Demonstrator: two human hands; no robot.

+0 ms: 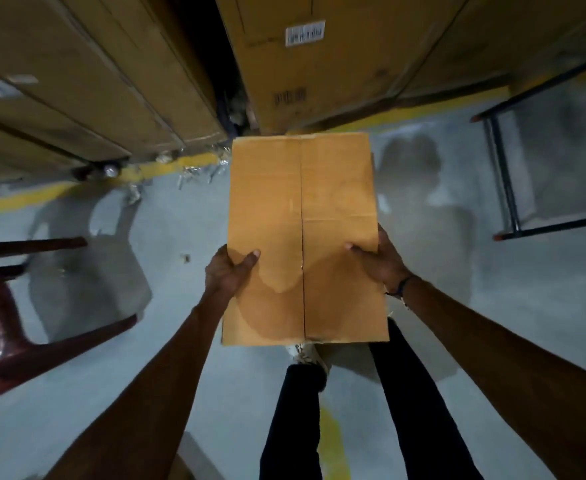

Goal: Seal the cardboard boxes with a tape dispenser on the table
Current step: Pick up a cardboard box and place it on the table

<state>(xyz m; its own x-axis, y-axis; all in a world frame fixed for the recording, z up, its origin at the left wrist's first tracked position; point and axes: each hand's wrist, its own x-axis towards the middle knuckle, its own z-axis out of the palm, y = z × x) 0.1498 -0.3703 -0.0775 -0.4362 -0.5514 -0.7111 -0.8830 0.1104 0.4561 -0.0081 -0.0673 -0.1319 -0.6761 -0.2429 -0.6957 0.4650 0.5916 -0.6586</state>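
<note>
— Background? Grey floor (167, 341), stacked cartons (336, 64) behind.
— Task item? Cardboard box (302, 237) (seam untaped) aloft, gripped by left hand (229, 271) and right hand (378, 258), thumbs on top.

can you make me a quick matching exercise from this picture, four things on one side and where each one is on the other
Things:
1. cardboard box
2. red chair
3. black metal frame
4. barcode label

Places:
A. far right on the floor
B. top, on a big stacked carton
C. centre, held by the left hand and right hand
D. far left

Pairs: 1-C, 2-D, 3-A, 4-B
</note>
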